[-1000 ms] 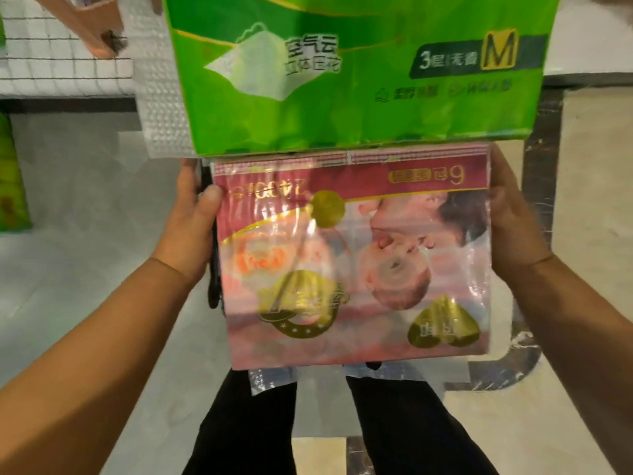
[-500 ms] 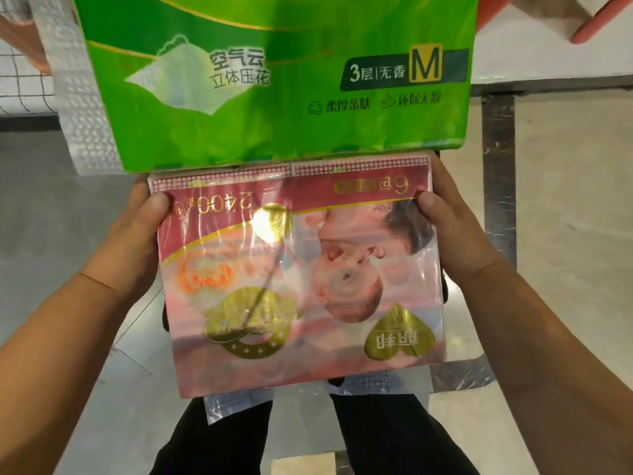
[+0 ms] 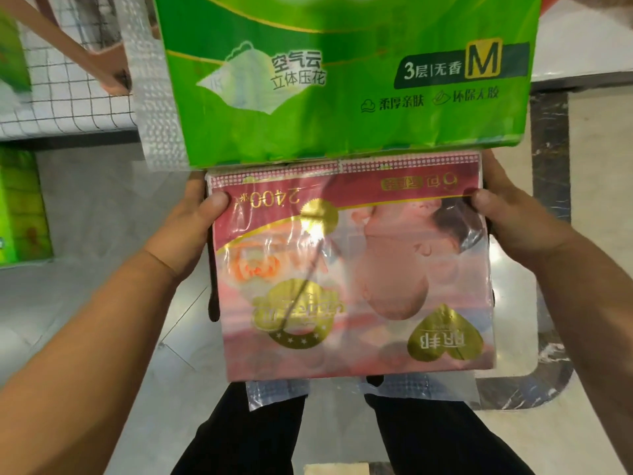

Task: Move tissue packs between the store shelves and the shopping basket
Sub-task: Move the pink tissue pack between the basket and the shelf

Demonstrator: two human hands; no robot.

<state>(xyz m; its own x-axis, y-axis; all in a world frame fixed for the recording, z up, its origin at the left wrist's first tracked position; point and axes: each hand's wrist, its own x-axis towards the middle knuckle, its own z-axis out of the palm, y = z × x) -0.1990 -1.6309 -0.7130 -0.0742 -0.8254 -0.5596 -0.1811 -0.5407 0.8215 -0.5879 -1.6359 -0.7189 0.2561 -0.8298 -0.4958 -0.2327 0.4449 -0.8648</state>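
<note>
- Pale grey tiled floor [image 3: 102, 207] across the left and middle of the frame, thin seams crossing it
- Dark marbled inlay strip [image 3: 549, 159] running down the right side, curving inward at lower right
- Black trouser legs [image 3: 428, 437] at bottom centre, standing apart
- Small beige tile patch [image 3: 335, 469] at the bottom edge between the legs
- Orange-brown bar [image 3: 85, 60] slanting across the upper left

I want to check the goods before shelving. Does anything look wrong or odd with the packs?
The pink tissue pack, held by the left hand and the right hand, faces the camera upside down: its printing reads inverted. The green tissue pack beyond it reads upright. No tear shows.
</note>
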